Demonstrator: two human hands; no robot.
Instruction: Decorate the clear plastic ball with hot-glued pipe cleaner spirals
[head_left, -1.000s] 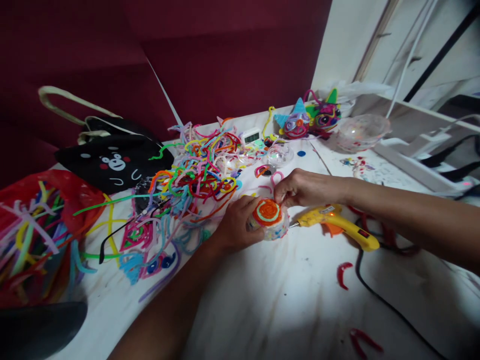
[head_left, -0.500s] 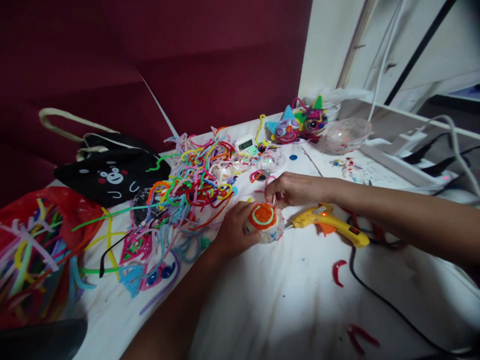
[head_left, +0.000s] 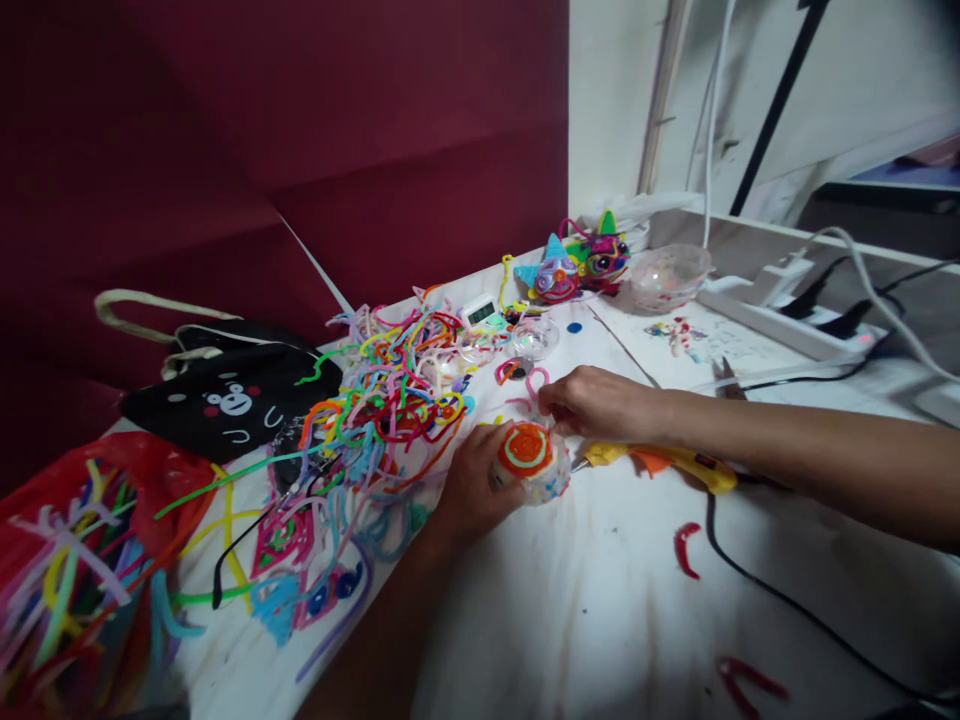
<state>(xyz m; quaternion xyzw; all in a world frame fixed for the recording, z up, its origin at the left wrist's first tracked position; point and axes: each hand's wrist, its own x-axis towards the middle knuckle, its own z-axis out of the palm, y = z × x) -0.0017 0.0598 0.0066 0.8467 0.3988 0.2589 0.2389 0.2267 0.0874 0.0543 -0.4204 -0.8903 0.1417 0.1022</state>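
My left hand is wrapped around a clear plastic ball with coloured specks. On the ball's top sits a coiled orange disc ringed in pale green. Just behind the ball, my right hand has its fingers pinched on a pink pipe cleaner, which curls out past the fingertips. Its held end is hidden by the fingers. A yellow hot glue gun lies beneath the right forearm, its nozzle pointing at the ball.
Tangled pipe cleaners cover the left side, beside a red bag and a black bag. Finished fish-like ornaments, a clear bowl and a power strip stand behind. Red-handled pliers lie in front; a cord runs right.
My view has shifted, so the scene sits further left and the ball a little lower. The right hand has turned slightly, and more of the pink pipe cleaner's loop shows.
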